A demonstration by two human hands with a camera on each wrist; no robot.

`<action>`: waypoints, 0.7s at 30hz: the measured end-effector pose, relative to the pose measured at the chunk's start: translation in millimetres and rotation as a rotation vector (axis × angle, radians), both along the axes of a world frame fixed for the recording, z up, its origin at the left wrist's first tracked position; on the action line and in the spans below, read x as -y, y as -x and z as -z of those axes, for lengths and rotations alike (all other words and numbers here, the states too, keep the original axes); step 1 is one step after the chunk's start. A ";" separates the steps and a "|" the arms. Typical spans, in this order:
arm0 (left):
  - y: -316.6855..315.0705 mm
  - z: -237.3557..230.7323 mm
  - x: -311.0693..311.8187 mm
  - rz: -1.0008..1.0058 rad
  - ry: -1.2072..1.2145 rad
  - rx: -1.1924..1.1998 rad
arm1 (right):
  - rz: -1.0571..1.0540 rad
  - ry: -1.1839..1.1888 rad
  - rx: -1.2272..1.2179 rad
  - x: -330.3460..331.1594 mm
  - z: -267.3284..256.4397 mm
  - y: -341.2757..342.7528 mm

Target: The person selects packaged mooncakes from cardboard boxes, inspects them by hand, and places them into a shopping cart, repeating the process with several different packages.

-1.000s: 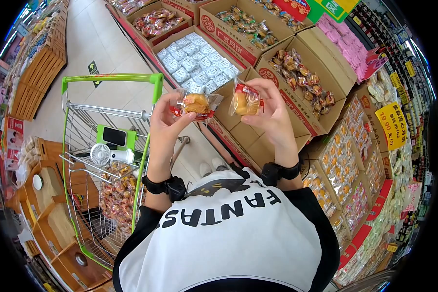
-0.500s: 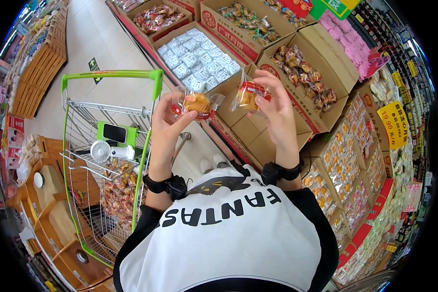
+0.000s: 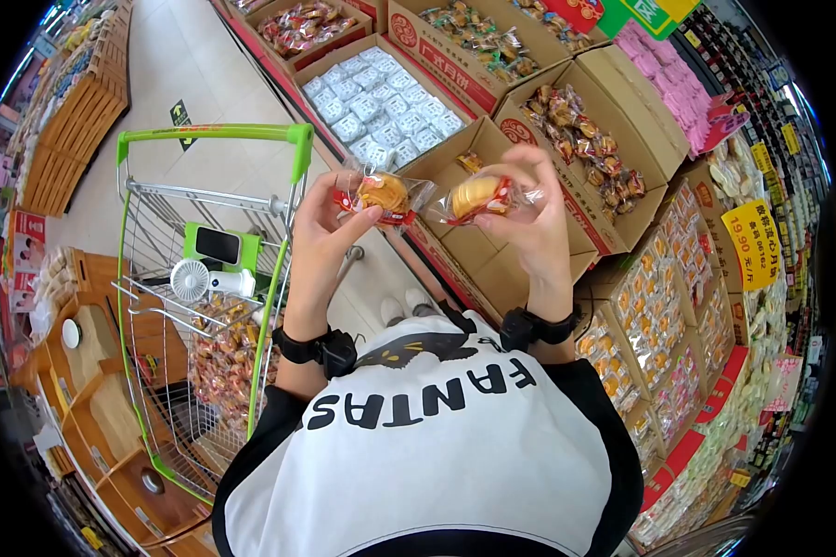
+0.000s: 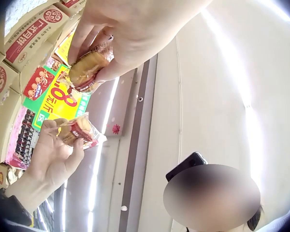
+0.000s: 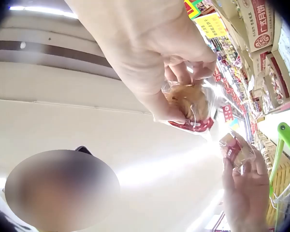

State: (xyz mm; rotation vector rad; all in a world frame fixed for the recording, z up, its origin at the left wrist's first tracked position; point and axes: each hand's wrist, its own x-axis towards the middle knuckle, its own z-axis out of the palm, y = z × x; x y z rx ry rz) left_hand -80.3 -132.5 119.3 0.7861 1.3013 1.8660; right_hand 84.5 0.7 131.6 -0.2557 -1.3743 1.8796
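Both hands are raised in front of the chest, side by side, each with a wrapped mooncake. My left hand (image 3: 321, 237) grips a golden mooncake (image 3: 381, 193) in clear film with red print, its thumb on the near side. My right hand (image 3: 540, 223) pinches a second mooncake (image 3: 479, 195) between thumb and fingers; its golden ridged side shows, with red print toward the right. The two wrappers' loose ends nearly meet. In the right wrist view, the right hand's mooncake (image 5: 189, 102) sits between thumb and curled fingers.
Under the hands stands an open carton (image 3: 464, 269) with a wrapped piece (image 3: 470, 161) at its far end. Beyond are white packets (image 3: 372, 102) and a carton of wrapped mooncakes (image 3: 585, 139). A green-handled cart (image 3: 216, 133) at left carries a small fan (image 3: 191, 280) and a filled bag (image 3: 228, 371).
The right hand has turned its mooncake from upright to lying sideways, and its fingers have shifted round the wrapper. The left hand keeps its mooncake nearly in place.
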 end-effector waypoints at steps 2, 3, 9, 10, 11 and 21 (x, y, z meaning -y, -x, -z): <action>-0.3 0.9 -0.1 -0.007 0.004 -0.003 | -0.066 -0.097 0.056 -3.5 2.0 -1.5; -0.7 1.2 -0.1 -0.015 0.007 -0.028 | -0.068 -0.096 0.055 -3.9 2.9 -2.0; -1.8 3.7 0.1 -0.007 0.006 -0.048 | -0.051 -0.342 0.122 -0.6 -0.3 -1.3; -1.9 3.8 0.4 0.013 0.007 -0.030 | -0.061 -0.321 0.138 3.0 -3.4 -0.4; -2.3 4.2 0.5 0.012 0.008 -0.029 | -0.071 -0.301 0.153 5.3 -5.4 -0.2; -8.0 5.6 2.3 0.025 0.036 -0.069 | -0.218 -0.177 0.264 18.1 -2.3 7.1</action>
